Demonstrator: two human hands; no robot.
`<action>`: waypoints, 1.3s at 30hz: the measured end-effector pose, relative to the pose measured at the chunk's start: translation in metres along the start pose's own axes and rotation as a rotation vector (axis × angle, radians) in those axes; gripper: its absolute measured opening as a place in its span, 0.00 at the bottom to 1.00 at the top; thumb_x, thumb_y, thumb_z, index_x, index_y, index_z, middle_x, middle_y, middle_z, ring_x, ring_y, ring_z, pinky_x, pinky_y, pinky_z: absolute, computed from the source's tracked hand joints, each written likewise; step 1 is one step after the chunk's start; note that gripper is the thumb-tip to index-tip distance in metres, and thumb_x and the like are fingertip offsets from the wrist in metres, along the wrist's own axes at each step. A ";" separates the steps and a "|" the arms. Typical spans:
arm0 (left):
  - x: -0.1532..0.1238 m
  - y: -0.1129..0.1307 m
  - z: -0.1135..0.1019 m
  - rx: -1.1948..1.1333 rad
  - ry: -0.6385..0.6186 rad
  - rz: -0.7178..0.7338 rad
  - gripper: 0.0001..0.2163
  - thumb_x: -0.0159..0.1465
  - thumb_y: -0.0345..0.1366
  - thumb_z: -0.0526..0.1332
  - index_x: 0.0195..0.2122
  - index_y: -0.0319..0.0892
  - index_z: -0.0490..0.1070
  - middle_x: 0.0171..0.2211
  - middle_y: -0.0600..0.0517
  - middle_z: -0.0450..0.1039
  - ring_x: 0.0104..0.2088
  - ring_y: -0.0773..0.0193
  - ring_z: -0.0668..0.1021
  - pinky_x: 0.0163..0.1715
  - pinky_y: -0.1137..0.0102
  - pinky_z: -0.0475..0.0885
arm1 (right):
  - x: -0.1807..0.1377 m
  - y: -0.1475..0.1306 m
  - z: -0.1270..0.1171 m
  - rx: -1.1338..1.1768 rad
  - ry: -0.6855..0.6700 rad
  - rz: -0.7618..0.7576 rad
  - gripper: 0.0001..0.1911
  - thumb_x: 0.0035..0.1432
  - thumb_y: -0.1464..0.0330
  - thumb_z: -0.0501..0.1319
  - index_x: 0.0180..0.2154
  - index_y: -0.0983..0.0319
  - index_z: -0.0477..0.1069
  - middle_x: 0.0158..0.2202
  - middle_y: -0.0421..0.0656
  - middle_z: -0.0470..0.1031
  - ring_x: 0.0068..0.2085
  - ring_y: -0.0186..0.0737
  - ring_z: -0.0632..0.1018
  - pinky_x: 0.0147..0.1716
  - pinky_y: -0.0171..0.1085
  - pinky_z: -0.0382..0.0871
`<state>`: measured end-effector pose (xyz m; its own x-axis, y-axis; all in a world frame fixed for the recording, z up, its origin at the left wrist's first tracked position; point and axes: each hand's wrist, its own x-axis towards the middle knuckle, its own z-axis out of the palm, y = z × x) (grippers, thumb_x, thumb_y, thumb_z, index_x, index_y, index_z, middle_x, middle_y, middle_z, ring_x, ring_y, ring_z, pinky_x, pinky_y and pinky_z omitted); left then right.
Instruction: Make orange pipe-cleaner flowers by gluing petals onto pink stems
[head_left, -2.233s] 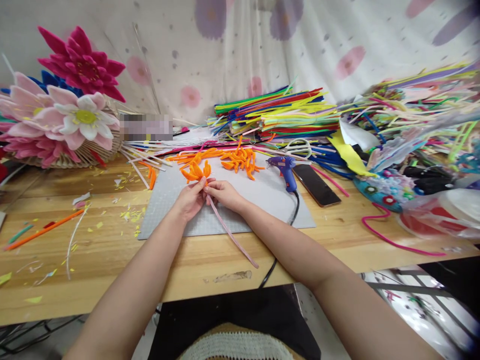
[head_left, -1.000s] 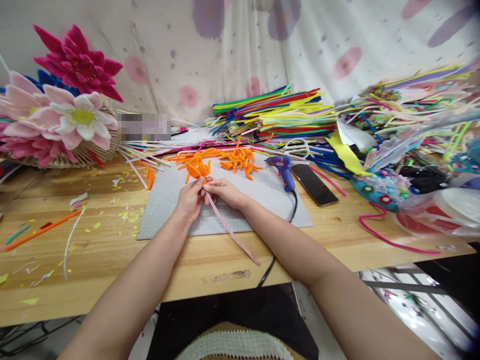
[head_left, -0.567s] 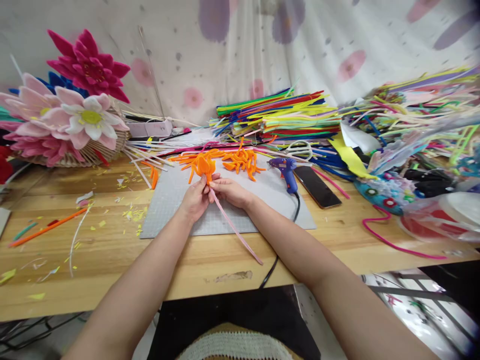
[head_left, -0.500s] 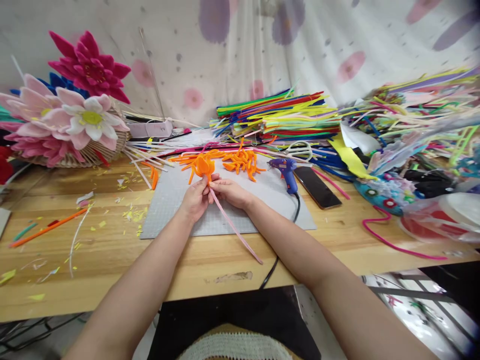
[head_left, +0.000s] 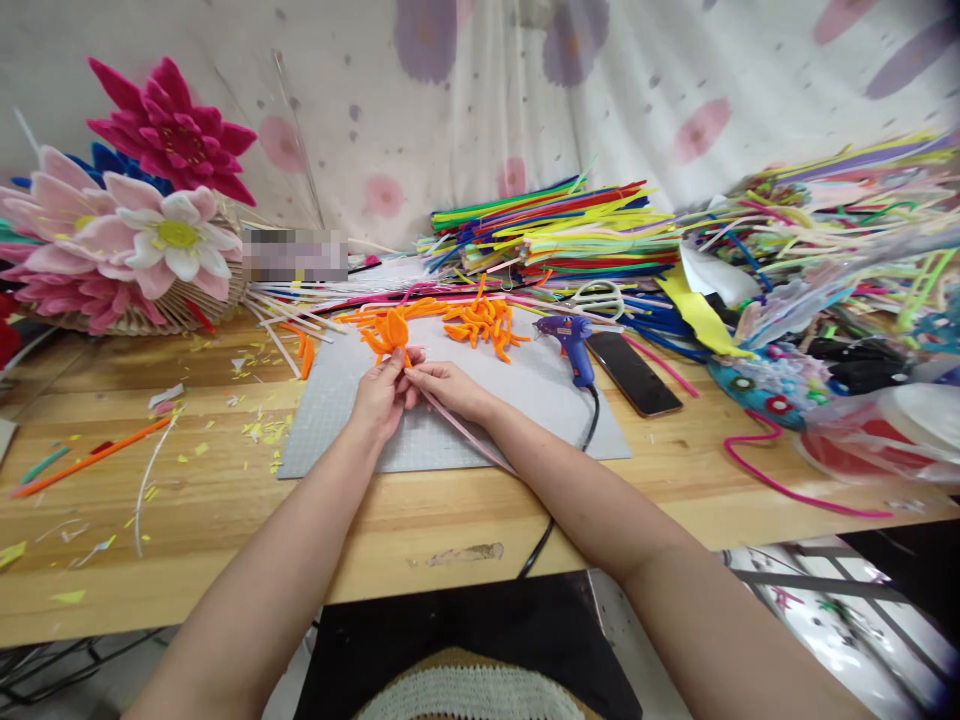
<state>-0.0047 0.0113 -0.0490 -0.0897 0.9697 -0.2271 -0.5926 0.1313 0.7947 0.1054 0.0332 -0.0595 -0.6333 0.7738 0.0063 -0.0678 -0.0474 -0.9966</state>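
Over a grey cutting mat [head_left: 525, 400], my left hand [head_left: 381, 398] pinches the base of a small orange pipe-cleaner flower [head_left: 391, 330] that points away from me. My right hand [head_left: 450, 388] is closed on the flower's pale pink stem [head_left: 465, 435] right beside the left fingers. The stem runs back along my right forearm. A heap of loose orange petals [head_left: 480, 322] lies on the mat just beyond the hands.
A blue glue gun [head_left: 571, 342], a phone [head_left: 631, 370] and scissors [head_left: 596, 296] lie right of the mat. Stacked coloured pipe cleaners [head_left: 555, 232] fill the back and right. Large pink flowers [head_left: 142, 215] stand at the far left. Scraps and an orange stick [head_left: 90, 458] litter the wooden table [head_left: 225, 520].
The pink stem has swung from sticking out toward the table's front edge to lying along my right forearm. The orange flower has turned slightly between my fingers; both hands stay in place.
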 end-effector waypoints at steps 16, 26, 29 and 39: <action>0.004 0.009 -0.003 -0.220 0.077 -0.088 0.04 0.59 0.31 0.59 0.29 0.39 0.72 0.28 0.53 0.76 0.30 0.73 0.77 0.30 0.80 0.72 | -0.003 0.001 -0.014 0.111 -0.157 0.015 0.13 0.56 0.62 0.56 0.34 0.66 0.70 0.21 0.39 0.74 0.21 0.27 0.69 0.22 0.27 0.59; 0.007 0.012 -0.007 -0.223 0.025 -0.050 0.05 0.61 0.31 0.57 0.31 0.39 0.72 0.28 0.53 0.77 0.33 0.70 0.79 0.35 0.76 0.73 | -0.006 -0.004 -0.009 0.157 -0.161 0.097 0.10 0.60 0.64 0.52 0.33 0.64 0.65 0.17 0.35 0.68 0.15 0.25 0.62 0.15 0.26 0.52; 0.012 0.014 -0.012 -0.227 0.125 0.017 0.04 0.60 0.33 0.59 0.30 0.39 0.71 0.28 0.54 0.77 0.30 0.72 0.79 0.36 0.75 0.73 | -0.008 -0.007 -0.006 0.094 -0.167 0.113 0.08 0.60 0.64 0.51 0.34 0.62 0.63 0.15 0.31 0.60 0.13 0.24 0.56 0.13 0.26 0.46; 0.012 0.015 -0.011 -0.236 0.210 0.092 0.04 0.60 0.29 0.58 0.28 0.39 0.70 0.25 0.55 0.75 0.27 0.72 0.78 0.36 0.73 0.73 | 0.002 -0.001 0.002 -0.219 0.046 0.088 0.10 0.62 0.69 0.47 0.34 0.63 0.65 0.14 0.30 0.53 0.15 0.26 0.53 0.17 0.28 0.47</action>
<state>-0.0232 0.0223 -0.0456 -0.3001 0.9086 -0.2904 -0.7410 -0.0303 0.6708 0.1025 0.0340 -0.0588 -0.5932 0.8010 -0.0802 0.1580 0.0181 -0.9873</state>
